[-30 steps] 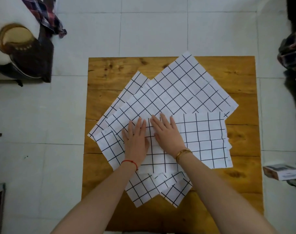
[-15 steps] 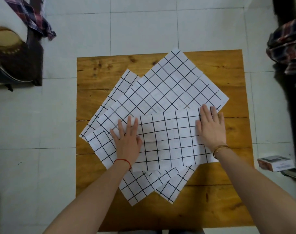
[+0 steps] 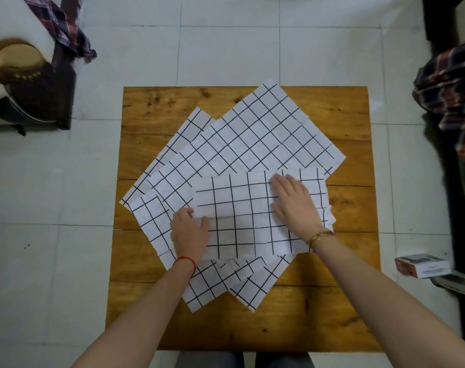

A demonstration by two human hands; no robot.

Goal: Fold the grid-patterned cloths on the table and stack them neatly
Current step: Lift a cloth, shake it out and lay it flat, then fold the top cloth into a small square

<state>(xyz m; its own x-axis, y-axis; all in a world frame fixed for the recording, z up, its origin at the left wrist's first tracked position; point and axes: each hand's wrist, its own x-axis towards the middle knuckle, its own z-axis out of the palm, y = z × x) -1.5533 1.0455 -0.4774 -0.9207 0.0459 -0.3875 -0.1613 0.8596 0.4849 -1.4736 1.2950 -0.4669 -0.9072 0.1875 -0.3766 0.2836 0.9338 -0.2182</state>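
Note:
Several white cloths with black grid lines lie overlapped on the wooden table (image 3: 345, 115). The top cloth (image 3: 242, 221) is folded into a rectangle and lies square to me near the middle. Under it, larger cloths (image 3: 252, 134) are spread diagonally toward the far side, and other corners (image 3: 207, 288) stick out toward me. My left hand (image 3: 190, 232) pinches the top cloth's left edge, which is raised a little. My right hand (image 3: 295, 203) rests flat on the right half of that cloth, fingers together.
The table stands on a white tiled floor. A small box (image 3: 422, 265) lies on the floor to the right, below plaid clothing (image 3: 451, 96). At the far left stands a dark piece of furniture with a round tan object (image 3: 16, 62) and a plaid garment (image 3: 64, 27).
My right hand slid out to the cloth's right edge, then came back inward. My left hand went from lying flat to gripping the left edge and lifting it.

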